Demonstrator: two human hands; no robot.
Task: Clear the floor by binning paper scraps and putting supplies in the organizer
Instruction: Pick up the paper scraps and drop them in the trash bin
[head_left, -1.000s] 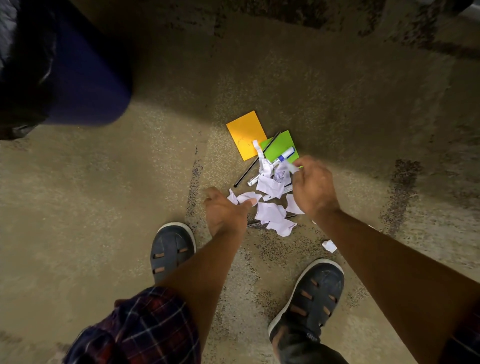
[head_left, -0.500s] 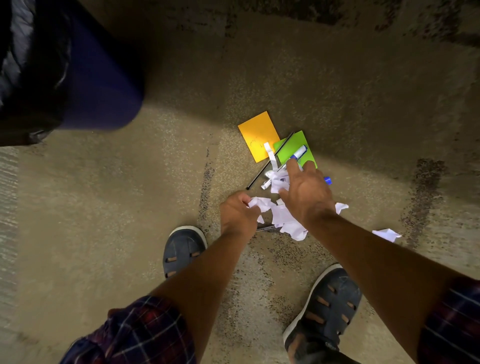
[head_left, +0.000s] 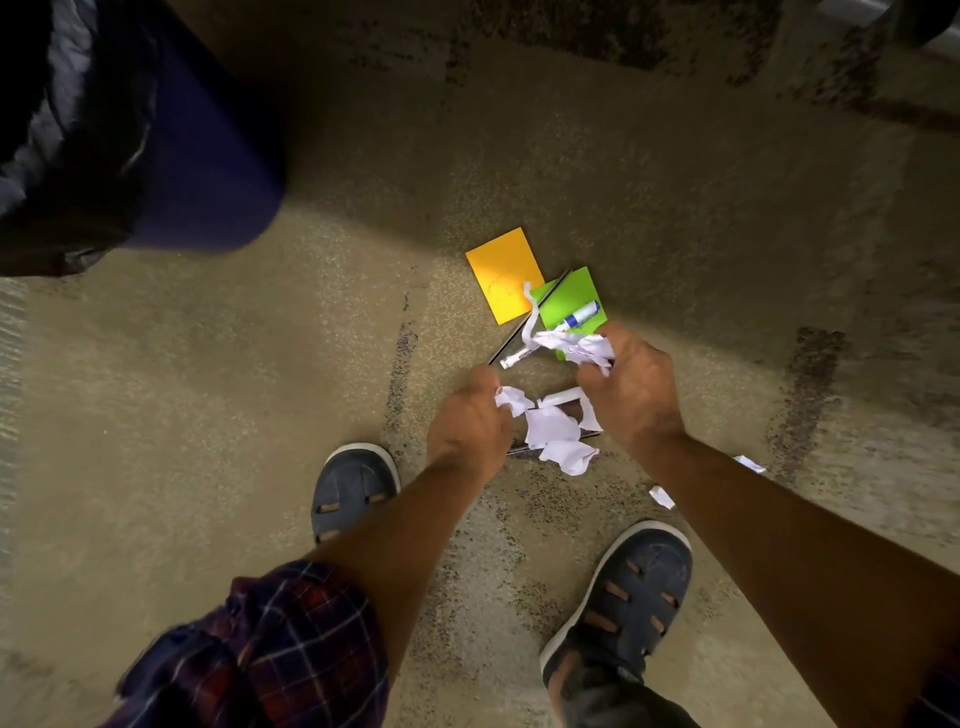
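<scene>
White paper scraps (head_left: 557, 434) lie in a small heap on the floor between my hands. My right hand (head_left: 636, 387) is closed on a crumpled bunch of scraps (head_left: 584, 347) just above the heap. My left hand (head_left: 467, 423) pinches another scrap (head_left: 511, 399) at the heap's left edge. Beyond the hands lie an orange pad (head_left: 505, 274), a green pad (head_left: 569, 299), a blue-and-white marker (head_left: 579, 316), a white marker (head_left: 519, 357) and a thin black pen (head_left: 527, 318).
A blue bin (head_left: 202, 156) with a black liner stands at the upper left. Two stray scraps (head_left: 661, 496) (head_left: 749, 463) lie right of my right forearm. My two sandalled feet (head_left: 350, 486) (head_left: 631, 597) stand just below the heap.
My right hand has closed around a bunch of scraps and lifted it off the heap. My left hand stays at the heap's left edge, gripping a scrap.
</scene>
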